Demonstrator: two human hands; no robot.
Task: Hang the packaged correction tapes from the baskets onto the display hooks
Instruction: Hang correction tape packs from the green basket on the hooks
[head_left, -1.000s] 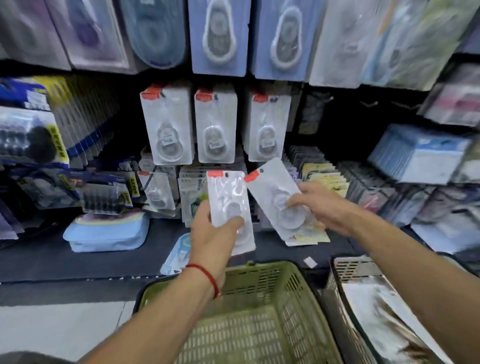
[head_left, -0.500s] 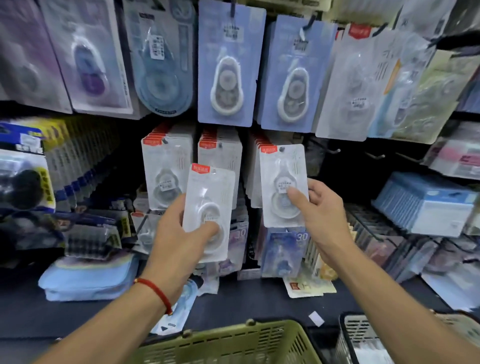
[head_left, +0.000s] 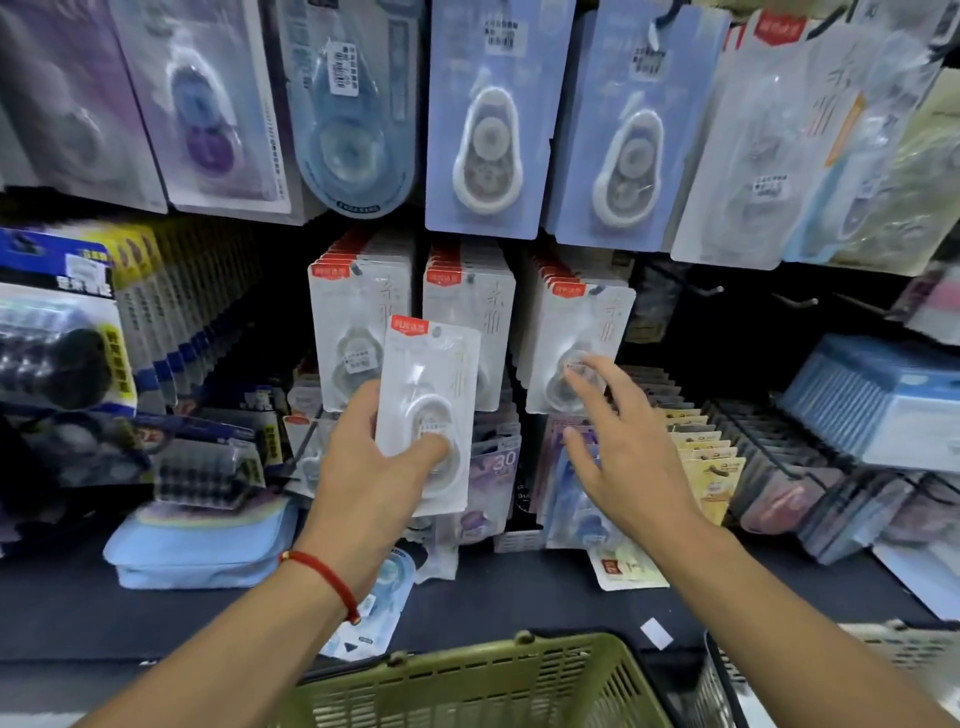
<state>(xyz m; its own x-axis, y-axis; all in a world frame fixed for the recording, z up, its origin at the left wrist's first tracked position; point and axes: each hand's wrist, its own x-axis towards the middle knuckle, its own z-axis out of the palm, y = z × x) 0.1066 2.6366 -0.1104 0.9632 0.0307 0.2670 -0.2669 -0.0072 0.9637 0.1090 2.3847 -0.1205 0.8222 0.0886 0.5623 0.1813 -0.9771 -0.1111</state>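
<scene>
My left hand (head_left: 374, 467) grips a white packaged correction tape (head_left: 428, 395) with a red corner tab, held upright in front of the middle display hooks. Three stacks of the same white packs hang behind it: a left stack (head_left: 358, 322), a middle stack (head_left: 478, 312) and a right stack (head_left: 576, 343). My right hand (head_left: 618, 441) is spread with nothing in it, its fingertips close to the front pack of the right stack. A green basket (head_left: 483, 680) sits below at the frame's bottom edge, and a grey basket (head_left: 727, 686) shows beside it.
Larger blue and purple correction tape cards (head_left: 488, 119) hang in the row above. Bare hooks (head_left: 711, 288) stick out to the right of the white stacks. A light blue pouch (head_left: 202, 545) lies on the dark shelf, with loose packs (head_left: 628, 566) near it.
My right hand has let go of its pack, which now hangs at the front of the right stack, and has drawn back open. My left hand has raised its pack toward the hooks.
</scene>
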